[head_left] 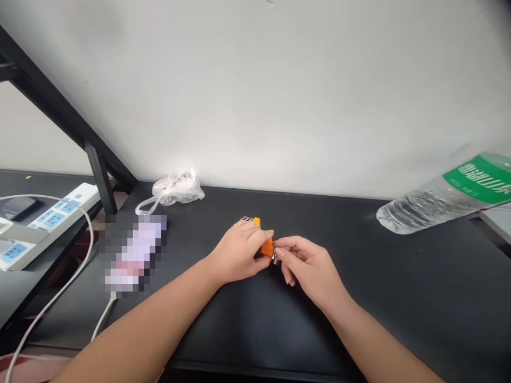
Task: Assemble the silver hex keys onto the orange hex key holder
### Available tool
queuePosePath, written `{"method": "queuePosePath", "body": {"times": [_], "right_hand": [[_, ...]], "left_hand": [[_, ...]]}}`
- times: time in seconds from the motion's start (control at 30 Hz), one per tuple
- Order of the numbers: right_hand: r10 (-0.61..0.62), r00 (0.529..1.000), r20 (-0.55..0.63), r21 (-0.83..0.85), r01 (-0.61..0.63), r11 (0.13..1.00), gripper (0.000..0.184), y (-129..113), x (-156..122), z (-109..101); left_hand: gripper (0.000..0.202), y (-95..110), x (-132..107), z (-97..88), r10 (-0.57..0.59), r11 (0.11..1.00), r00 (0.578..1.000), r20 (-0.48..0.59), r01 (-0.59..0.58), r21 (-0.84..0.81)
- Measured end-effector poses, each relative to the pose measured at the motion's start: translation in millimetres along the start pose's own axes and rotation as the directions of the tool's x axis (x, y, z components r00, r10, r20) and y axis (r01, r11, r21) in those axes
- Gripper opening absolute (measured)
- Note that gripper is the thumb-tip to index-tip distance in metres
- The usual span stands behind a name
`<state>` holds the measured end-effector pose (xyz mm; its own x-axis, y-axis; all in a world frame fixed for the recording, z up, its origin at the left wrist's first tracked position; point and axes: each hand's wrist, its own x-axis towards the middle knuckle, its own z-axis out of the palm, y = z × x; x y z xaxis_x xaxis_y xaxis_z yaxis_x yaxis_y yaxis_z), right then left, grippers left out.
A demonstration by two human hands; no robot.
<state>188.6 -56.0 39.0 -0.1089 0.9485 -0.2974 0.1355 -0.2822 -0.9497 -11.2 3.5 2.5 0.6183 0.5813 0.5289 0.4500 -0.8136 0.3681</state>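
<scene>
Near the middle of the black tabletop, my left hand [241, 251] is closed around a small orange block [267, 247]. Dark and light stripes show at its far end, and the fingers cover much of it. A short metal piece [274, 258] sticks out from its right end. My right hand [309, 268] pinches at that metal piece with thumb and index finger, the other fingers curled below. The fingertips hide the shape of the metal, so its exact kind does not show. Both hands meet just above the table.
A blurred-out phone [136, 252] with a white cable lies to the left. Behind it sits a clear plastic bag [179, 187]. A large water bottle [443, 194] with a green label is at the right. A white power strip [51, 218] rests beyond the black frame [99, 175].
</scene>
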Motion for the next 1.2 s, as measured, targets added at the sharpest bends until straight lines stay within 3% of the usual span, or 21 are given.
{"method": "queuePosePath", "body": {"times": [0.17,0.3,0.4,0.53,0.67,0.87,1.07,1.13,1.2], "right_hand": [[-0.127,0.992,-0.023,-0.118,0.124,0.985,0.027,6,4,3],[-0.222,0.975,0.011,-0.347,0.212,0.914,0.023,6,3,-10],[-0.307,0.947,0.095,-0.625,0.297,0.722,0.015,10,3,-28],[-0.258,0.94,0.223,-0.805,0.327,0.495,0.005,16,2,-41],[-0.249,0.944,0.215,-0.862,0.304,0.406,0.013,18,1,-36],[-0.264,0.943,0.203,-0.871,0.297,0.392,0.016,16,4,-36],[-0.316,0.923,0.22,-0.942,0.285,0.176,0.019,16,0,-28],[-0.349,0.909,0.228,-0.937,0.302,0.174,0.018,16,0,-26],[-0.393,0.895,0.209,-0.918,0.318,0.238,0.015,15,-1,-28]], "left_hand": [[0.033,1,-1,1.7,0.024,1.0,0.999,0.035,-0.024,-0.012],[0.039,-3,-1,0.0,-0.029,1.0,0.997,0.072,0.029,0.01],[0.043,-7,0,-1.7,-0.101,0.995,0.993,0.065,0.099,0.031],[0.047,-9,1,-1.0,-0.148,0.989,0.986,0.076,0.146,0.036],[0.048,-7,1,0.9,-0.133,0.991,0.986,0.103,0.131,0.025],[0.048,-7,1,2.4,-0.149,0.989,0.982,0.117,0.147,0.022],[0.049,-1,3,0.6,-0.135,0.991,0.983,0.127,0.134,0.013],[0.048,2,4,-0.1,-0.127,0.992,0.983,0.132,0.127,0.008],[0.047,4,4,-0.5,-0.126,0.992,0.984,0.129,0.127,-0.003]]}}
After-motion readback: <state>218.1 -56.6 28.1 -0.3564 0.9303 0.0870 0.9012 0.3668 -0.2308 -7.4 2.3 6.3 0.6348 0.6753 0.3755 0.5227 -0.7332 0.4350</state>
